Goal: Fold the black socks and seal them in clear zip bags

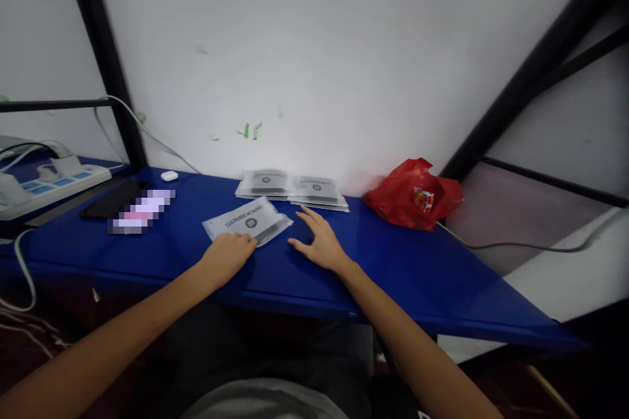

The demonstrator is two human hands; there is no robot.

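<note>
A frosted zip pouch [251, 217] with "ROCKBROS" printed on it lies at a slant on the blue tabletop, something dark showing inside. My left hand [230, 255] is closed on the pouch's near edge, its fingers curled and the thumb hidden. Just right of the pouch, my right hand [318, 241] is open with fingers apart, holding nothing. Behind them, against the wall, similar pouches sit in two piles: a left pile [265, 183] and a right pile [317, 191]. My right fingertips are close to the front of the right pile.
A crumpled red plastic bag [413, 196] stands at the back right. To the left are a white earbud case [170, 176], a dark tablet-like device [111, 201], a blurred-out item [142, 211] and a power strip [59, 186] with cables. The blue table [393, 275] ends at its front edge before my body.
</note>
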